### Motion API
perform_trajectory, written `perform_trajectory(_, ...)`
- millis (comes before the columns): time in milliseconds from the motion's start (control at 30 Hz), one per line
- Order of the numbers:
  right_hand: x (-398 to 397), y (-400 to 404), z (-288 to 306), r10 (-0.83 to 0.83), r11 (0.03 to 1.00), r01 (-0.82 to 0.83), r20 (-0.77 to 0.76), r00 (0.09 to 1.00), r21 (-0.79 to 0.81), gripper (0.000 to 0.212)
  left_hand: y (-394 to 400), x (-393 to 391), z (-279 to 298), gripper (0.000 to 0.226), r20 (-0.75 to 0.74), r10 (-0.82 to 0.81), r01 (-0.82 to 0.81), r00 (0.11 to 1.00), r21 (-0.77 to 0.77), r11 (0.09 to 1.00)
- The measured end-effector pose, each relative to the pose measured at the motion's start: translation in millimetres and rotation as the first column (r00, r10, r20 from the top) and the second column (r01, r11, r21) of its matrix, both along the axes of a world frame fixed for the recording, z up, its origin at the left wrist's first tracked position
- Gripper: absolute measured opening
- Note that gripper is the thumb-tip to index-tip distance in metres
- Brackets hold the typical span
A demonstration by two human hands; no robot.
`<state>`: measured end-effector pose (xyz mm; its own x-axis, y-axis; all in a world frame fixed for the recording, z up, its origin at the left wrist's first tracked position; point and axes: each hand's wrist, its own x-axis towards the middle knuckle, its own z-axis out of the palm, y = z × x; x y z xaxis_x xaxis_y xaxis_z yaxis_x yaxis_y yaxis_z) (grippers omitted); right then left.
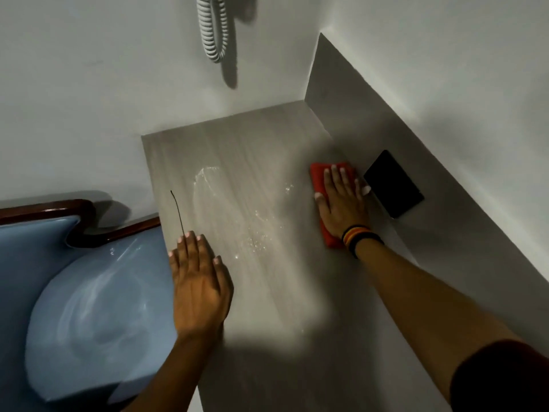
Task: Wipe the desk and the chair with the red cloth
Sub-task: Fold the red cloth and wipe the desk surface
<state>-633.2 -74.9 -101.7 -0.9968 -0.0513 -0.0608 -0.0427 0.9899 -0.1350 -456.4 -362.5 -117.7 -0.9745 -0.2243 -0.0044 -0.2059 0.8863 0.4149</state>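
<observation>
A grey wood-grain desk (pixel 267 292) runs from the bottom of the view to a wall corner. My right hand (pixel 344 203) lies flat, fingers spread, pressing the folded red cloth (pixel 319 178) onto the desk's right side. My left hand (pixel 199 281) rests flat on the desk's left edge with nothing in it. A wet streak with droplets (pixel 237 209) glistens between the hands. The chair (pixel 89 292), with a blue glossy seat and a dark wooden frame, stands left of the desk.
A black phone (pixel 393 184) lies face up right beside the cloth, against the grey side panel. A thin dark line (pixel 177 211) marks the desk by my left fingertips. A white coiled cord (pixel 212 28) hangs on the back wall.
</observation>
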Motion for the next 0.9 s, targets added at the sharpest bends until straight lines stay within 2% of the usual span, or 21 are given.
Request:
perform_trajectory(67,13,0,7,0.021,0.999,-0.021,0.001,1.000,-0.029,0.064,2,0,4,0.068,0.021,-0.001,0.001,1.000,-0.001,1.000)
perform_trajectory(200,126,-10,1,-0.010,0.994,0.008,-0.017,1.000,-0.105,0.068,2,-1,11,0.067,0.023,0.001,-0.001,1.000,0.005,1.000)
perform_trajectory(267,150,-13,-3,0.010,0.993,-0.011,-0.013,1.000,-0.117,0.068,1,-1,10,0.067,0.027,0.002,-0.002,1.000,0.009,1.000)
perform_trajectory(333,128,-11,0,0.016,0.993,-0.017,-0.015,1.000,-0.114,0.068,3,-2,9,0.067,0.023,0.002,-0.002,1.000,0.016,1.000)
perform_trajectory(533,-6,-2,11,0.047,0.998,-0.047,0.007,0.999,-0.035,0.064,0,-1,8,0.068,-0.006,-0.002,0.002,1.000,0.008,1.000)
perform_trajectory(633,-22,-2,9,0.088,0.996,-0.087,0.008,0.996,-0.024,0.063,1,1,7,0.068,-0.018,0.005,-0.005,1.000,0.016,1.000)
perform_trajectory(700,4,0,10,0.065,0.996,-0.065,0.000,0.998,-0.055,0.062,2,1,10,0.068,-0.016,0.005,-0.004,1.000,0.019,1.000)
perform_trajectory(900,178,-5,0,-0.060,0.991,0.055,-0.041,0.997,-0.120,0.066,3,1,19,0.070,0.008,0.010,-0.010,1.000,0.034,0.999)
